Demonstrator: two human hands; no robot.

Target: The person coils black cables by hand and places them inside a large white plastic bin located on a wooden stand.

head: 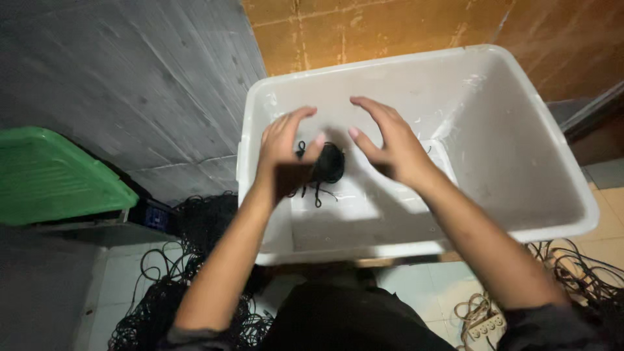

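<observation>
A: Item at frame centre?
B: Small coiled black cord bundle (327,164) on the smooth white plastic tub (520,130) floor.
A: Hands?
B: Left hand (286,146), right hand (390,143): fingers spread, released, hovering above it.

There are no packages, labels, signs or screens to see here.
</observation>
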